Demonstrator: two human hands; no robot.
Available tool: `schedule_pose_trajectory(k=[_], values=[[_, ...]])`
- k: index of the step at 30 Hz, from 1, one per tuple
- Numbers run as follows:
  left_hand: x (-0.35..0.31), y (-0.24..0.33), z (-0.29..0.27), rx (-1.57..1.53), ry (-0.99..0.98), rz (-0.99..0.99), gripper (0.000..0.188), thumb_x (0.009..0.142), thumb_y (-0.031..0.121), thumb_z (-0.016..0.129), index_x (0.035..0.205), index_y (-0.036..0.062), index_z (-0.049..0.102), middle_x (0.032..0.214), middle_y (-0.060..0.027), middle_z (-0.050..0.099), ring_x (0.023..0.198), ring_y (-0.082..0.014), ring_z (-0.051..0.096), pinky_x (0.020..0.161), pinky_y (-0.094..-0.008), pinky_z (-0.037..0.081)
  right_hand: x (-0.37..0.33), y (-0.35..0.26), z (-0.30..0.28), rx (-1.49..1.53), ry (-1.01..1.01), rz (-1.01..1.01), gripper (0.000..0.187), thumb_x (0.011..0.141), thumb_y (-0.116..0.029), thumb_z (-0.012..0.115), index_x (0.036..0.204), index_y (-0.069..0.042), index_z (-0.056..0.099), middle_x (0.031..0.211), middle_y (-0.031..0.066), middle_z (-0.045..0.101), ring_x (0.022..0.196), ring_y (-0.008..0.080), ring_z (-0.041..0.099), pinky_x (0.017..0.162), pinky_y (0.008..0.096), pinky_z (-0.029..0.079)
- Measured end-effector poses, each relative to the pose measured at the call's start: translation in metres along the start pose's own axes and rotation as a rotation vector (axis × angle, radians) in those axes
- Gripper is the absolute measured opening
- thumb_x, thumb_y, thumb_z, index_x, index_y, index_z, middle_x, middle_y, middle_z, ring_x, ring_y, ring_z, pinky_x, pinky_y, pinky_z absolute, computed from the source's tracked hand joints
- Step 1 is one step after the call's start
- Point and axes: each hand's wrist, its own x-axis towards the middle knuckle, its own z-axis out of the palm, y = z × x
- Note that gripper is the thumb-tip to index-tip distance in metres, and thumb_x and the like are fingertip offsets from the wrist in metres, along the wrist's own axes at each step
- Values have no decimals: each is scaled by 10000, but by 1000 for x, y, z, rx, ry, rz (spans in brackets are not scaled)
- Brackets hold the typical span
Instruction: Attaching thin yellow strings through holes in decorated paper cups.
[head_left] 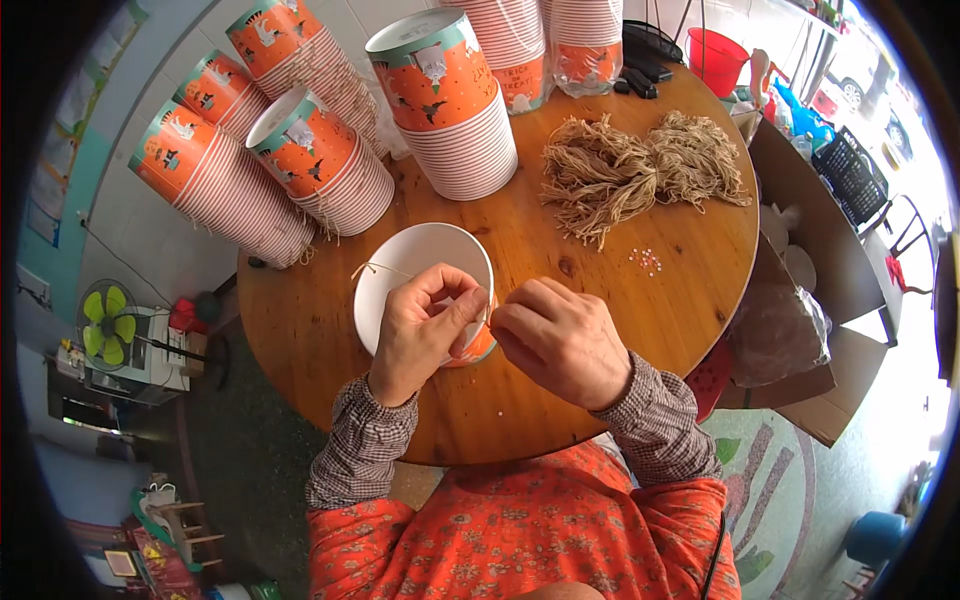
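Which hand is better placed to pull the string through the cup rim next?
Probably right. The right hand pinches at the near rim of the paper cup, where the string would come through. The left hand is wrapped over the rim, steadying the cup.

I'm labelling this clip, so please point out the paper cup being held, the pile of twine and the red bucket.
paper cup [405, 275], head view, on its white inner wall.
pile of twine [640, 170], head view, middle of the tan bundle.
red bucket [715, 60], head view, on its side wall.
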Motion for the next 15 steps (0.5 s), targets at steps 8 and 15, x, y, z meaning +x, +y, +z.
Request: schedule_pose_trajectory(k=[8,15], values=[[-3,-18,0,-38,-33,88,168,944,128,614,1005,-25,648,801,-5,647,725,-40,587,654,-193,491,10,15,1,93,82,18,139,779,-121,677,892,-67,616,803,59,540,766,240,587,597,357,501],[-1,-18,-4,93,-37,80,153,905,86,659,1002,-32,668,842,-27,691,757,-56,621,678,-197,507,10,17,7,104,61,73,115,793,-128,668,878,-69,616,798,64,539,775,248,584,603,366,497]])
